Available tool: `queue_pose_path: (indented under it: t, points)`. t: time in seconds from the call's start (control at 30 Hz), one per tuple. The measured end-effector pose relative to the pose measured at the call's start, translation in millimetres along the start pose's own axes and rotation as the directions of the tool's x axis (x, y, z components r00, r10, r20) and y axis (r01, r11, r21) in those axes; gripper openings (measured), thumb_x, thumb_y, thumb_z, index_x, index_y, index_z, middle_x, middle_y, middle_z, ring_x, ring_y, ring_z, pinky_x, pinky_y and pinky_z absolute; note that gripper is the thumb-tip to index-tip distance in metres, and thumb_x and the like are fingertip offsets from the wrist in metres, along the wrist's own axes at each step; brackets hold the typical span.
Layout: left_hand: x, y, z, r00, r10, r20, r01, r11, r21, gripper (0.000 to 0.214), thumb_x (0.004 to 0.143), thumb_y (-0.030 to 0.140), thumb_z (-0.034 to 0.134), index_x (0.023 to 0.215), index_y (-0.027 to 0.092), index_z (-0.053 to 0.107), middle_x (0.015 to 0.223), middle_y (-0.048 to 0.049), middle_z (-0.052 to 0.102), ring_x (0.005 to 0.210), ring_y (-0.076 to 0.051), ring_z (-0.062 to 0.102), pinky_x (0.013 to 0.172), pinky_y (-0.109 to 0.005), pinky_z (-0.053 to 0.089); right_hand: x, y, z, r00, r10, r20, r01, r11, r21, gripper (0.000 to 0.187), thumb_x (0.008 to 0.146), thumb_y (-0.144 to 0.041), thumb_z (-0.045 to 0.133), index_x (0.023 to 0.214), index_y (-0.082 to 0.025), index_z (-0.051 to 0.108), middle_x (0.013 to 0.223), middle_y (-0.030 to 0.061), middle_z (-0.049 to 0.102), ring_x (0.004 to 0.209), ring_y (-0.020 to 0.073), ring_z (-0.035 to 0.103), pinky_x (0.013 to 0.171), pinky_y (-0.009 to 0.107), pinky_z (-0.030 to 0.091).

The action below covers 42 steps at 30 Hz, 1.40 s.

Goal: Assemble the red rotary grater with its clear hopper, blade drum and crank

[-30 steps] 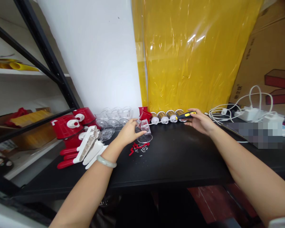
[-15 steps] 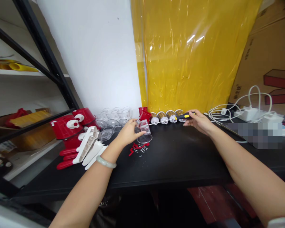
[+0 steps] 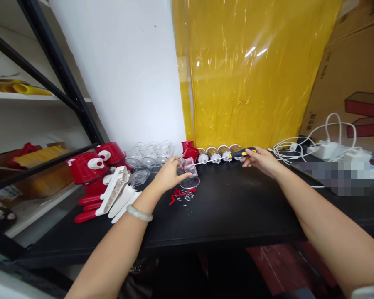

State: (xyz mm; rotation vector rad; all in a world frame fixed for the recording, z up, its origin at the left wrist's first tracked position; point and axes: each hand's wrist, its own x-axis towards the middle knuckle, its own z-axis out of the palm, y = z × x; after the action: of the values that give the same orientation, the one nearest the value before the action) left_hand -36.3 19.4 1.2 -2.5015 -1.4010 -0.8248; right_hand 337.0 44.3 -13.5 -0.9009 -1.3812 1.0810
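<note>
Head view, the only one. Little has been shifted over the last second. The clear plastic piece (image 3: 190, 167) has been kept in the same place, near the centre of the frame, by the left hand (image 3: 166, 175). At centre right, the handle of the screwdriver (image 3: 241, 154) shows its yellow patches differently from the first picture, and the fingers of the right hand (image 3: 263, 161) have been regrouped around its rear end, more curled beneath it. From this a turn of the tool is judged to be under way; whether a screw has been moved by it cannot be told, as the tip is lost against the clear plastic.

Fingers: on the left, thumb and fingers are set apart around the clear piece, which is pinched between them. On the right, the handle end is pinched between thumb and fingertips.

Look of the piece: transparent, blocky at the upper end, with a wide round rim turned down towards the black table (image 3: 237, 203); glare is caught on its edges, and a reddish tint is seen through or beside it. The shaft is run into its right side, slightly tilted. Just below, small red parts (image 3: 173, 198) and loose screws (image 3: 188, 196) are scattered.
</note>
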Motion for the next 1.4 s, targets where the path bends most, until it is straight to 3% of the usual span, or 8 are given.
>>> queue_pose_path:
  t: [0.17, 0.37, 0.6, 0.83, 1.0, 1.1, 1.23, 1.4]
  points:
    - [-1, 0, 0.3, 1.0, -0.01, -0.004, 0.01, 1.0, -0.005, 0.048, 0.078, 0.063, 0.059, 0.092, 0.017, 0.058, 0.128, -0.016, 0.053, 0.125, -0.031, 0.05, 0.108, -0.042, 0.038, 5, 5, 0, 0.993, -0.007, -0.118, -0.02, 0.974, -0.226, 0.049, 0.083, -0.066, 0.05, 0.064, -0.021, 0.052, 0.044, 0.0017, 0.055, 0.035, 0.0133, 0.05, 0.039, 0.026, 0.04]
    - [-1, 4, -1.0, 0.999, -0.045, -0.024, 0.044, 0.998, -0.048, 0.046, 0.076, 0.061, 0.064, 0.091, 0.018, 0.055, 0.124, -0.0141, 0.055, 0.117, -0.03, 0.054, 0.101, -0.043, 0.043, 4, 0, 3, 1.0, -0.01, 0.002, 0.01, 0.985, 0.171, 0.022, 0.086, -0.041, 0.05, 0.101, -0.026, 0.056, 0.098, 0.0052, 0.07, 0.083, 0.0206, 0.071, 0.065, 0.034, 0.055]
    - [-1, 3, 0.9, 0.997, -0.066, -0.046, 0.063, 0.996, -0.058, 0.048, 0.073, 0.062, 0.066, 0.091, 0.019, 0.051, 0.109, -0.0101, 0.058, 0.105, -0.028, 0.059, 0.092, -0.041, 0.047, 24, 3, 9, 0.974, 0.122, -0.19, -0.138, 0.988, -0.073, 0.036, 0.085, -0.054, 0.053, 0.069, -0.022, 0.05, 0.041, -0.0007, 0.052, 0.031, 0.0126, 0.045, 0.042, 0.028, 0.046]
    - [-1, 0, 1.4, 0.997, -0.059, -0.054, 0.057, 0.998, -0.03, 0.049, 0.074, 0.065, 0.062, 0.086, 0.02, 0.051, 0.106, -0.0092, 0.057, 0.101, -0.027, 0.058, 0.09, -0.042, 0.047, 34, 0, -6, 0.95, 0.143, 0.279, -0.196, 0.965, 0.173, 0.017, 0.084, -0.031, 0.052, 0.098, -0.024, 0.056, 0.092, 0.0047, 0.072, 0.075, 0.019, 0.071, 0.073, 0.039, 0.056]
    - [-1, 0, 2.3, 0.997, -0.056, -0.055, 0.054, 0.998, -0.023, 0.049, 0.074, 0.065, 0.062, 0.089, 0.02, 0.05, 0.11, -0.0112, 0.057, 0.104, -0.028, 0.057, 0.09, -0.042, 0.047, 30, 18, -2, 0.993, 0.118, -0.022, -0.118, 0.993, 0.016, 0.042, 0.086, -0.059, 0.051, 0.07, -0.02, 0.053, 0.036, -0.0054, 0.044, 0.029, 0.0084, 0.038, 0.059, 0.03, 0.054]
    - [-1, 1, 1.8, 0.997, -0.06, -0.053, 0.059, 0.998, -0.019, 0.05, 0.074, 0.065, 0.062, 0.092, 0.02, 0.05, 0.11, -0.0117, 0.057, 0.104, -0.029, 0.057, 0.09, -0.041, 0.047, 28, 16, 5, 0.991, 0.117, -0.066, -0.11, 0.988, 0.105, 0.049, 0.088, -0.065, 0.036, 0.073, -0.021, 0.053, 0.044, 0.0002, 0.055, 0.036, 0.0132, 0.051, 0.054, 0.031, 0.053]
    - [0, 1, 0.6, 0.997, -0.058, -0.047, 0.058, 0.998, 0.003, 0.056, 0.074, 0.067, 0.061, 0.1, 0.019, 0.05, 0.106, -0.0115, 0.056, 0.096, -0.028, 0.059, 0.086, -0.042, 0.047, 27, 8, 7, 0.999, 0.044, -0.011, -0.041, 0.972, 0.233, 0.023, 0.087, -0.046, 0.046, 0.091, -0.024, 0.053, 0.075, 0.0015, 0.07, 0.063, 0.0178, 0.069, 0.061, 0.033, 0.055]
    - [2, -1, 2.1, 0.998, -0.052, -0.034, 0.052, 0.999, -0.003, 0.057, 0.075, 0.065, 0.062, 0.104, 0.018, 0.051, 0.11, -0.012, 0.056, 0.102, -0.029, 0.058, 0.091, -0.042, 0.046, 28, 14, 3, 0.995, 0.0, -0.099, -0.001, 1.0, -0.017, 0.031, 0.088, -0.051, 0.05, 0.077, -0.022, 0.05, 0.039, -0.0052, 0.05, 0.028, 0.0097, 0.042, 0.051, 0.029, 0.051]
